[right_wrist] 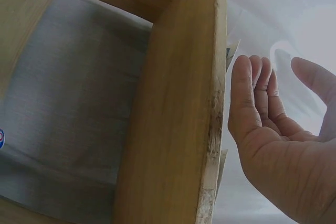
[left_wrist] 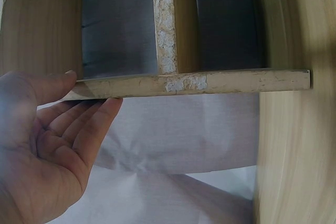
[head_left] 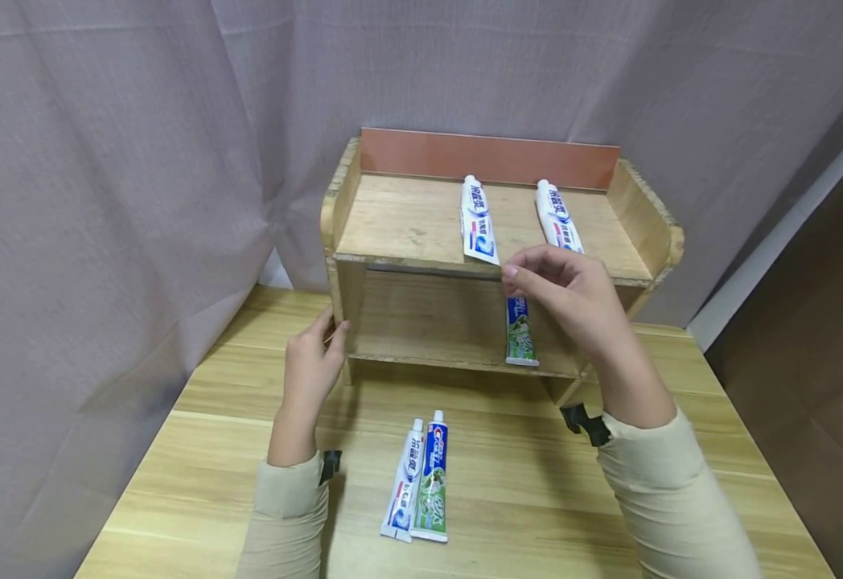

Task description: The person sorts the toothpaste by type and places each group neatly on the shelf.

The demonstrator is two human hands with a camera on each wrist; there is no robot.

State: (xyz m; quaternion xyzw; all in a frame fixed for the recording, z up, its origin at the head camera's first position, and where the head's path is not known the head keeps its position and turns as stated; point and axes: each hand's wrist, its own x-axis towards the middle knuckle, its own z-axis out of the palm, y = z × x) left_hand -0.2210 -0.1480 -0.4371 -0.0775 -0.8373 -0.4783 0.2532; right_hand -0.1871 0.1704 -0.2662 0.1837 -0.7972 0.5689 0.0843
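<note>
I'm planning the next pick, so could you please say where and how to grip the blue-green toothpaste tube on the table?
Probably by its middle, from above and its right: the blue-green tube lies flat, its right edge exposed, while a white tube lies close along its left.

Your head view is evenly lit and fairly sharp, with soft shadow inside the wooden shelf [head_left: 407, 217] and on the table [head_left: 511, 450] in front of it. Your wrist views look dimmer and hazier: the left is murky inside the shelf, the right washes out to pale glare beyond it.
</note>
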